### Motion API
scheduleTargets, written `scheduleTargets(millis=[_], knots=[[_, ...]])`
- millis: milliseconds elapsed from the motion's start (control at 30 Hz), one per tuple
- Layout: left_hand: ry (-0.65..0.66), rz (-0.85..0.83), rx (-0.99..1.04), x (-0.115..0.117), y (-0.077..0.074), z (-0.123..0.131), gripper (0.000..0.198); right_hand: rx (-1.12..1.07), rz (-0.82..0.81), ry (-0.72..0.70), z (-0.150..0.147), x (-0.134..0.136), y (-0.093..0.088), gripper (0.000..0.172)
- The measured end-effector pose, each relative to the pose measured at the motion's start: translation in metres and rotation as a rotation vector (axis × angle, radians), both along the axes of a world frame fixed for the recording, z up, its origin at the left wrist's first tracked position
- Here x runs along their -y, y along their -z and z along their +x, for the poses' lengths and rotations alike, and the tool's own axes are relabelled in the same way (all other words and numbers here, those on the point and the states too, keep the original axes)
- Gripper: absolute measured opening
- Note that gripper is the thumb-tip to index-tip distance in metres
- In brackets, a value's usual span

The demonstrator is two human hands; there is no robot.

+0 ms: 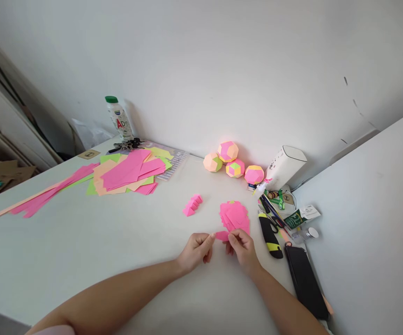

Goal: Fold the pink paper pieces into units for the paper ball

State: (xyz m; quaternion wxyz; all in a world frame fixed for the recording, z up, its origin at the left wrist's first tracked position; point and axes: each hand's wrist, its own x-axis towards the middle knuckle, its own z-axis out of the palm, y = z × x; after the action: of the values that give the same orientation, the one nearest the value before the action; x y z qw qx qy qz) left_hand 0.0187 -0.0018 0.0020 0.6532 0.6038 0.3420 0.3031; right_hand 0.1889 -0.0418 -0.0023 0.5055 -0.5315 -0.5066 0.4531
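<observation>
Between my two hands a small pink paper piece (221, 236) is stretched just above the table. My left hand (197, 251) pinches its left end between thumb and bent fingers. The right end is gripped by my right hand (243, 249), whose fingers hide part of it. Right behind lies a loose pile of flat pink paper pieces (234, 215), with a little green showing at its top edge. To the left of that pile sits a short row of folded pink paper pieces (192, 204).
Several multicoloured paper balls (228, 151) rest by the wall, near a white box (287, 165). A black-and-yellow cutter (270, 235), pens, a jar (306, 235) and a black case (306, 281) line the right edge. Coloured paper sheets (128, 172), keys (128, 144) and a bottle (119, 118) are at left.
</observation>
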Motion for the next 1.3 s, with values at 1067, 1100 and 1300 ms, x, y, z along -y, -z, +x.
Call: scheduleTargets(millis=[1067, 1100, 1300], knots=[[0.026, -0.099, 0.045, -0.0022, 0.0024, 0.0033, 0.036, 0.453, 0.498, 0.013, -0.0039, 0.0029, -0.0049, 0.021], [0.023, -0.097, 0.034, -0.002, 0.0026, 0.0033, 0.036, 0.447, 0.503, 0.01, -0.0037, 0.0029, -0.0048, 0.02], [0.011, -0.092, 0.022, -0.0013, 0.0002, 0.0031, 0.035, 0.385, 0.46, 0.004, -0.0055, 0.0014, -0.0009, 0.018]])
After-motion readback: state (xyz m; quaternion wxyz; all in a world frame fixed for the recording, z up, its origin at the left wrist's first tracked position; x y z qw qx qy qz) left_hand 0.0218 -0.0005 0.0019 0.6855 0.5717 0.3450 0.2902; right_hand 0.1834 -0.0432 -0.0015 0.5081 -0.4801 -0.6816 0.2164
